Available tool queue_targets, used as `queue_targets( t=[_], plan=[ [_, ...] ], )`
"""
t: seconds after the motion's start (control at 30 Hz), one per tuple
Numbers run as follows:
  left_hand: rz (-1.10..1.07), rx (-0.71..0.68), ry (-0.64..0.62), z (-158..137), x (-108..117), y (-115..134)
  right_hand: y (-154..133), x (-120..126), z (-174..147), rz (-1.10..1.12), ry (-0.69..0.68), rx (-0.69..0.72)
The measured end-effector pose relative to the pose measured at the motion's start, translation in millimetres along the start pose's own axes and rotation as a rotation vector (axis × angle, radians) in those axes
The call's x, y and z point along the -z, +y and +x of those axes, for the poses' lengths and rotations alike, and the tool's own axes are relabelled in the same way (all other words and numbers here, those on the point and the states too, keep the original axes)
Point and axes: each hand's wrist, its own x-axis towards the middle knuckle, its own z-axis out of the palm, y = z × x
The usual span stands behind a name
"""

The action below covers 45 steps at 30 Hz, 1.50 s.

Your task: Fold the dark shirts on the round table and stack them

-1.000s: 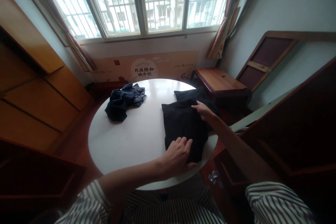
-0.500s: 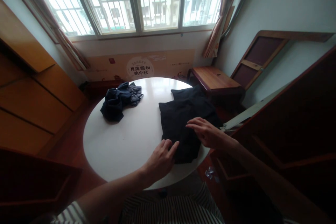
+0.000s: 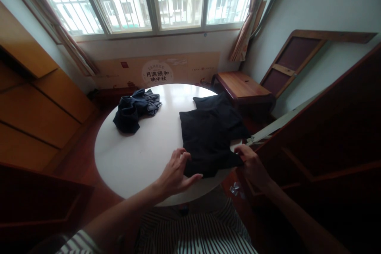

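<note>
A black garment (image 3: 205, 139), its exact kind unclear, lies spread in layers on the right side of the round white table (image 3: 133, 166). At the garment's near left edge rests my left hand (image 3: 175, 172), thumb stretched away from the bent fingers. My right hand (image 3: 253, 164) is closed on the garment's near right corner and draws that corner out toward the table's right edge. Another layer of black cloth (image 3: 223, 111) sits farther back, partly under the front piece; whether it is a separate garment I cannot tell.
Crumpled dark blue and grey clothing (image 3: 133, 109) lies at the table's back left. Beyond the table on the right stands a low wooden stool or side table (image 3: 242, 85). Dark wooden furniture (image 3: 321, 147) rises close to my right arm. Windows (image 3: 178, 0) span the far wall.
My right hand has moved from above the middle of the garment to its right corner and gripped it, pulling it rightward. My left hand has shifted slightly, its thumb spreading wider.
</note>
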Motion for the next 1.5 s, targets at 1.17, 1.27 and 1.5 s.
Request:
queue_targets(
  t=[1.17,1.27,1.5],
  plan=[
    [-0.261,0.573,0.375,156,70,-170,-53,-89,91,1.126,-0.311,-0.637],
    [-0.263,0.593,0.401,142,66,-164,-57,-87,87,1.115,-0.31,-0.588],
    [0.215,0.055,0.244,55,56,-81,-51,-69,53,0.791,-0.266,-0.64]
  ],
)
